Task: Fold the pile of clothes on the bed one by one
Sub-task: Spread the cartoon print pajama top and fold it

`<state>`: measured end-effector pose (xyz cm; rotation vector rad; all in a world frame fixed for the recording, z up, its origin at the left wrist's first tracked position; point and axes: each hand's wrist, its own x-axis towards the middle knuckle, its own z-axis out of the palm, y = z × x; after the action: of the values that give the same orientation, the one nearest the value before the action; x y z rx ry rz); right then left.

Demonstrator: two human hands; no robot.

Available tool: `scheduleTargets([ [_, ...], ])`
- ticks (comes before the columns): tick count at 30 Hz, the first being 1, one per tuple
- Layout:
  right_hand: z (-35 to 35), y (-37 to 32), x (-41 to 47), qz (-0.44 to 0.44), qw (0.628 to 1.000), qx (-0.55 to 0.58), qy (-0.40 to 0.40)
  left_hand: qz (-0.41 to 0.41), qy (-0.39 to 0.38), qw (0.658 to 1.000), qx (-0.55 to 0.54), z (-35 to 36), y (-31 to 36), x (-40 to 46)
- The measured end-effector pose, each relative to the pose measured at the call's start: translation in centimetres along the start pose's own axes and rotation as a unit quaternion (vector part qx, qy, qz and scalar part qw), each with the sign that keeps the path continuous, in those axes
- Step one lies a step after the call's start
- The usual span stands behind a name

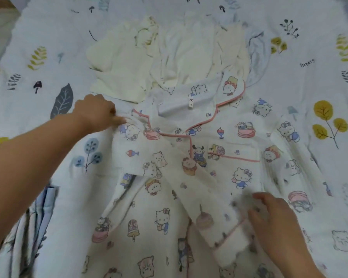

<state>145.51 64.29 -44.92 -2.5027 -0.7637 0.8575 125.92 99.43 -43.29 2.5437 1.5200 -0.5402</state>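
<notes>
White cotton printed with cartoon cats, edged in pink piping: that is the pyjama top [199,157] lying front-up across the middle of the bed [38,63], collar away from you. Its left sleeve [189,189] is folded in and runs diagonally over the front, with the piped cuff [227,245] ending low on your right side.

Your left hand [94,113] is at the top's left shoulder. Its fingers [119,120] are curled and pinch the fabric there, beside the collar edge.

Your right hand [273,219] lies palm down on the folded sleeve just above the cuff. The fingers are straight and close together, pressing the cloth flat (the fingertips are blurred, so the exact contact point cannot be read).

Beyond the collar, touching it, sits the pile of clothes [169,55]: cream and white garments, crumpled and overlapping, with a pale blue piece [257,57] at the pile's right edge.

The bed carries a white sheet printed with leaves, mushrooms and small trees. A blue-striped fabric [36,221] lies at the lower left, beneath your left forearm.
</notes>
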Motion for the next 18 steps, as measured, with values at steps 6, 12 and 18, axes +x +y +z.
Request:
scheduleTargets([
  [6, 5.2, -3.7, -2.6, -0.082, 0.968, -0.22, -0.082, -0.061, 0.032, 0.983, -0.169, 3.9, 1.9, -0.1],
  [12, 9.2, -0.7, -3.1, -0.141, 0.943, -0.268, -0.138, -0.27, -0.082, 0.826, -0.489, 5.4, 2.2, -1.4],
  [18, 0.8, -3.3, -1.4, 0.012, 0.971, 0.101, -0.217, -0.195, -0.038, 0.759, -0.62, 5.4, 1.4, -2.7],
])
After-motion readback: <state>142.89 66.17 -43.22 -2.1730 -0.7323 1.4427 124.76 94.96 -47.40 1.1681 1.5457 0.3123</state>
